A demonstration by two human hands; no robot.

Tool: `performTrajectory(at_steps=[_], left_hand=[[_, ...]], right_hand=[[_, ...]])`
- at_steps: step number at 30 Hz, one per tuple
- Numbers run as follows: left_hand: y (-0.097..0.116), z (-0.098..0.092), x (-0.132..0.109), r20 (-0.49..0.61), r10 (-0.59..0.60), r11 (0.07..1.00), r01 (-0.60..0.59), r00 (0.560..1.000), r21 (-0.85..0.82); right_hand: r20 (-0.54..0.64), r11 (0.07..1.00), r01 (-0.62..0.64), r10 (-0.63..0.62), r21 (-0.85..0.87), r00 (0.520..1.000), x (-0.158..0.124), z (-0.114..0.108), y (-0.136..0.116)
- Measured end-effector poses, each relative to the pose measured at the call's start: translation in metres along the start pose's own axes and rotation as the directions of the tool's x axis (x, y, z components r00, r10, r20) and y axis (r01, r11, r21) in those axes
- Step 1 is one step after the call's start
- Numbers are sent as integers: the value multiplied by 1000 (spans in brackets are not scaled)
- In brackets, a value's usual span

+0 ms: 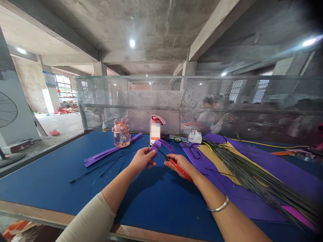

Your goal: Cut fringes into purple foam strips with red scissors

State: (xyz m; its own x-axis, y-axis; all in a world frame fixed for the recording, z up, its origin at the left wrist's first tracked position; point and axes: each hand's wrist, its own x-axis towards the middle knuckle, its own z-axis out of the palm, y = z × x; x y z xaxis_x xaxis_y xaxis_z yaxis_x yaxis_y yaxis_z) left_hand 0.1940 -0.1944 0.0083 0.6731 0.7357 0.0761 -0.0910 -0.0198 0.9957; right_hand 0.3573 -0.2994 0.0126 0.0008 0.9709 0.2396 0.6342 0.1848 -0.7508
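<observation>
Nearest, below the fingers, runs the brown edge of a blue tabletop [156, 208], its surface littered with small flecks to their left. The left hand [143, 160] pinches a purple strip [156, 144] between thumb and fingertips; the strip arches just beyond both hands. The right hand [178, 164] is closed round red-handled scissors [181, 170], their blades at the strip. To the fingers' right, dark stems [242, 168] lie over purple sheets [227, 198]. Beyond the left fingers stands a pink-lidded bottle [121, 137]; farther off, a perforated screen [155, 97] rises beneath a concrete ceiling [151, 20] with lit lamps [132, 43].
</observation>
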Motion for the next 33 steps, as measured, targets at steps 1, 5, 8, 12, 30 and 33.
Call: performTrajectory(at_steps=[1,5,8,12,30,33], left_hand=[[0,0,0,5,-1,1000,1,1000,12],[0,0,0,-48,36,999,-34,998,32],[0,1,0,-96,53,998,-51,994,22],[-1,2,1,-112,81,997,-78,990,30],[-2,6,-1,-76,79,996,-76,994,42],[-2,5,0,-68,85,996,-83,994,37]], right_hand=[[0,1000,3,-3,2,1000,0,-1,1],[77,997,34,-39,64,996,-1,-5,4],[151,992,56,-72,111,986,-3,-7,5],[193,995,56,-72,87,978,-5,-8,6],[137,992,121,-126,46,982,-4,-6,4],[109,993,119,-120,14,987,-3,-6,2]])
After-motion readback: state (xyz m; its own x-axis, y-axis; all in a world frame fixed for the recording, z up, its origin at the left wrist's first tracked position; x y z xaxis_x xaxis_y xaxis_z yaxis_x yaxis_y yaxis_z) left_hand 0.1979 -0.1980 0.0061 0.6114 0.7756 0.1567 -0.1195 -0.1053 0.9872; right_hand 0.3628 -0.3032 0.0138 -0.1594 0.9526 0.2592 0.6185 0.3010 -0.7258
